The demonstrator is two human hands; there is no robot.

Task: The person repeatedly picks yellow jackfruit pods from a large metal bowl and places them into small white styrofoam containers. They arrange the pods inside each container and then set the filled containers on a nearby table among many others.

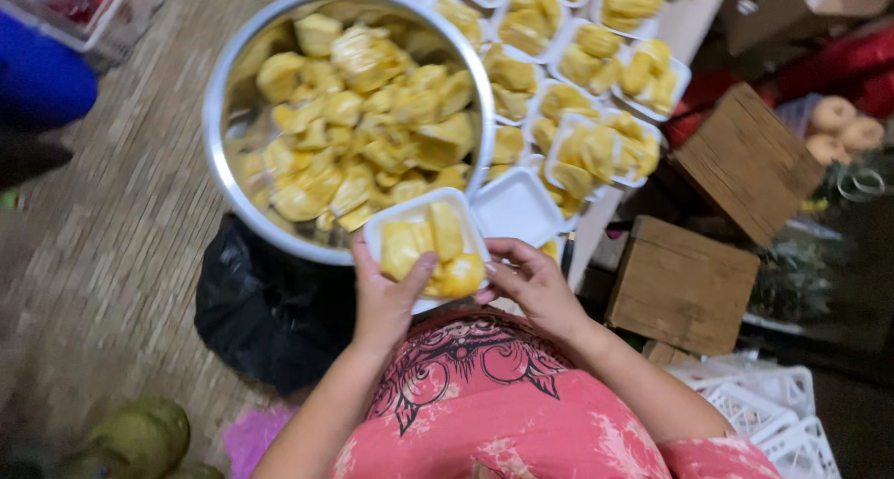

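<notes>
Left hand (386,297) and right hand (531,279) cradle the tray (424,242) at the bowl (223,88) rim; left thumb presses a fruit piece (402,246). Best kept level, pieces tucked inside edges.

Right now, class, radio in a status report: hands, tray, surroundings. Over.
Left hand presses fruit into white tray. Right hand grips tray's edge. Steel bowl of fruit just beyond; filled trays alongside.

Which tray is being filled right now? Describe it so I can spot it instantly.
Start at the big metal bowl of yellow fruit pieces. At its near rim sits a small white foam tray, held between the left hand and right hand. Unlike the filled trays beyond, it's the only one being held.
</notes>
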